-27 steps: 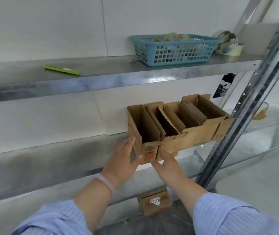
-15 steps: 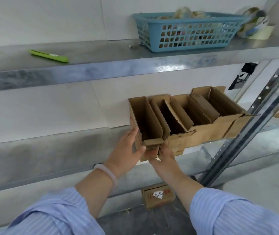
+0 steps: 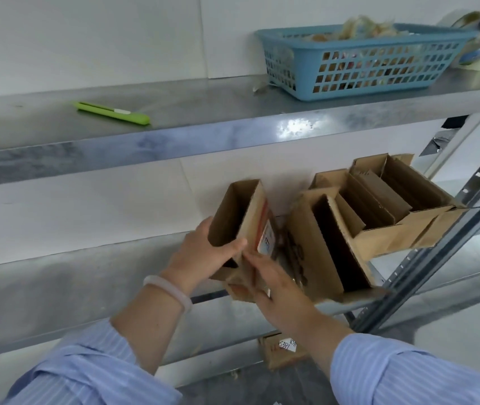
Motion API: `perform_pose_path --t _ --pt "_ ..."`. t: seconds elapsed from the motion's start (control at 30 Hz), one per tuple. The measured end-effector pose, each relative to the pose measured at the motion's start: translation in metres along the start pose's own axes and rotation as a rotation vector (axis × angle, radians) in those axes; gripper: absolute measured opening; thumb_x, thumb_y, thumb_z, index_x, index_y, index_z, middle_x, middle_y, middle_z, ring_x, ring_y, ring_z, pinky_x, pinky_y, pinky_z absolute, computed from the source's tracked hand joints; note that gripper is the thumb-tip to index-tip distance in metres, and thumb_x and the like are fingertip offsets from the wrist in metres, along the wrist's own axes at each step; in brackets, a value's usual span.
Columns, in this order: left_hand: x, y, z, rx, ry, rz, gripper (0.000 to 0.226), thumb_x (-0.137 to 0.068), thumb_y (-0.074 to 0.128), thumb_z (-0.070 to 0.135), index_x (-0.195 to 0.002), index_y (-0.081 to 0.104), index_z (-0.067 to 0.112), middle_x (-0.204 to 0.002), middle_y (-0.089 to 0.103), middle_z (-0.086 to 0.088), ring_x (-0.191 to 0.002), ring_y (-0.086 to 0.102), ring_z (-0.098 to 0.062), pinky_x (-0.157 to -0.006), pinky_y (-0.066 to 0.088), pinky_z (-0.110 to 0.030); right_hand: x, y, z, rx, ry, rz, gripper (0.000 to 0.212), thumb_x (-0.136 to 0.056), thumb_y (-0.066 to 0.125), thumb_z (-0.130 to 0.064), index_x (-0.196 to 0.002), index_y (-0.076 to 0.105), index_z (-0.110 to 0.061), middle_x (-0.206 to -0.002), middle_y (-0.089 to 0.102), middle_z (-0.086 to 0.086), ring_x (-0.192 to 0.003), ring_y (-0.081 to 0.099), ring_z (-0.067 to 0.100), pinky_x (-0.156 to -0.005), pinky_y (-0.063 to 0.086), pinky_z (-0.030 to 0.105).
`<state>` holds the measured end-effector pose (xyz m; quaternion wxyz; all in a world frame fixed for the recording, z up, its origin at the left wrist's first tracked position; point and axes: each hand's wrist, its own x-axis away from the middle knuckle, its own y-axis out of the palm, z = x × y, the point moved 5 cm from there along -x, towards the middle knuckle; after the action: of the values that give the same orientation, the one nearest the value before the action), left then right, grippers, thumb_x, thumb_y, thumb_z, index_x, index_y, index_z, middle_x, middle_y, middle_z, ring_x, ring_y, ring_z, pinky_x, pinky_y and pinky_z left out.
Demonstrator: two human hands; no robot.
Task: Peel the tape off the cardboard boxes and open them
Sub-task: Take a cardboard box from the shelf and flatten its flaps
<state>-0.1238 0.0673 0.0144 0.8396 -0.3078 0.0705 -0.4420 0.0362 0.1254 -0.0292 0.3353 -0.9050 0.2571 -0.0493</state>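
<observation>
A narrow open cardboard box [image 3: 240, 211] is tilted to the left, apart from the row of open boxes [image 3: 379, 217] on the middle shelf [image 3: 86, 276]. My left hand [image 3: 203, 252] grips its left side, thumb over the front edge. My right hand [image 3: 276, 287] holds its lower front end, where a flap hangs down. A label with red print shows on the box's right side. The box stands open at the top and I see no tape on it.
A green utility knife [image 3: 113, 113] lies on the upper shelf, with a blue basket [image 3: 358, 62] and a tape roll [image 3: 478, 39] further right. A slanted metal upright [image 3: 437, 252] stands at the right. Another small labelled box [image 3: 282, 350] sits low, below the shelf.
Both hands have pulled the leftmost box out of the row and tipped it left, leaving a gap. The view has shifted closer and lower.
</observation>
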Motion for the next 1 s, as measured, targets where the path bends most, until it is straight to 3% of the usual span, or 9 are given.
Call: perform_pose_path --t 0.07,0.13,0.27,0.43,0.5,0.6,0.7,0.83,1.0 --pt "-0.007 -0.007 -0.016 -0.090 0.002 -0.012 0.095 -0.057 0.071 0.076 -0.136 0.040 0.035 -0.120 0.055 0.009 -0.104 0.057 -0.012 -0.083 0.056 -0.032 -0.007 0.012 -0.001 0.045 -0.055 -0.094 0.055 -0.101 0.043 -0.036 -0.145 0.018 -0.056 -0.155 0.016 -0.032 -0.146 0.014 0.000 -0.119 0.016 0.028" --pt "-0.013 -0.009 -0.035 -0.100 -0.012 0.028 0.102 -0.049 0.072 0.078 -0.137 0.042 0.037 -0.121 0.056 0.004 -0.103 0.060 -0.014 -0.085 0.057 -0.034 -0.011 0.013 0.009 0.191 -0.094 -0.093 0.051 -0.100 0.036 -0.047 -0.148 0.019 -0.049 -0.157 0.015 -0.027 -0.147 0.013 0.003 -0.120 0.016 0.030" --pt "-0.007 -0.006 -0.039 -0.104 0.006 0.087 0.061 -0.076 0.073 0.047 -0.129 0.051 0.031 -0.119 0.042 0.005 -0.099 0.046 -0.008 -0.085 0.041 -0.019 -0.026 -0.013 0.059 0.547 0.015 -0.036 0.068 -0.098 0.040 -0.046 -0.151 -0.002 -0.045 -0.163 0.005 -0.013 -0.150 0.012 0.015 -0.122 0.013 0.049" --pt "-0.006 -0.003 -0.049 0.020 -0.023 0.129 0.048 -0.071 0.070 0.055 -0.110 0.063 0.029 -0.115 0.050 0.003 -0.097 0.057 -0.012 -0.086 0.056 -0.035 -0.047 -0.025 0.069 0.205 0.176 -0.015 0.078 -0.095 0.056 -0.040 -0.152 0.003 -0.045 -0.161 0.005 -0.021 -0.145 0.024 0.015 -0.114 0.035 0.048" --pt "-0.005 0.001 -0.055 0.131 -0.039 0.126 0.048 -0.071 0.070 0.057 -0.108 0.063 0.028 -0.111 0.058 0.003 -0.096 0.062 -0.015 -0.078 0.059 -0.032 -0.048 -0.022 0.071 0.057 0.220 0.037 0.079 -0.092 0.060 -0.041 -0.150 0.006 -0.048 -0.156 0.019 -0.019 -0.141 0.031 0.014 -0.111 0.040 0.049" --pt "0.004 0.005 -0.058 0.266 -0.039 0.123 0.015 -0.084 0.070 0.030 -0.095 0.066 0.022 -0.086 0.066 0.003 -0.078 0.065 -0.015 -0.059 0.054 -0.019 -0.042 -0.021 0.079 -0.056 0.313 0.126 0.083 -0.086 0.071 -0.040 -0.146 0.014 -0.049 -0.147 0.035 -0.014 -0.137 0.038 0.015 -0.108 0.042 0.049" --pt "0.014 0.002 -0.070 0.384 -0.118 0.163 0.007 -0.087 0.067 0.022 -0.086 0.067 0.015 -0.075 0.067 -0.003 -0.070 0.065 -0.022 -0.052 0.050 -0.025 -0.033 -0.014 0.087 -0.086 0.425 0.086 0.077 -0.087 0.068 -0.042 -0.146 0.019 -0.045 -0.153 0.030 -0.009 -0.143 0.031 0.021 -0.113 0.034 0.052" --pt "0.025 0.001 -0.086 0.455 -0.216 0.211 0.009 -0.089 0.065 0.023 -0.093 0.064 0.015 -0.085 0.067 -0.009 -0.075 0.066 -0.024 -0.058 0.055 -0.031 -0.026 -0.012 0.076 -0.098 0.461 -0.040 0.066 -0.094 0.060 -0.042 -0.149 0.024 -0.038 -0.156 0.031 -0.005 -0.144 0.030 0.022 -0.114 0.029 0.045" --pt "0.033 0.000 -0.102 0.587 -0.347 0.251 0.007 -0.090 0.064 0.025 -0.095 0.060 0.022 -0.097 0.067 -0.010 -0.086 0.066 -0.028 -0.083 0.056 -0.052 -0.026 0.001 0.064 -0.159 0.413 -0.129 0.060 -0.096 0.058 -0.037 -0.149 0.028 -0.038 -0.152 0.037 -0.008 -0.140 0.036 0.016 -0.113 0.033 0.041"
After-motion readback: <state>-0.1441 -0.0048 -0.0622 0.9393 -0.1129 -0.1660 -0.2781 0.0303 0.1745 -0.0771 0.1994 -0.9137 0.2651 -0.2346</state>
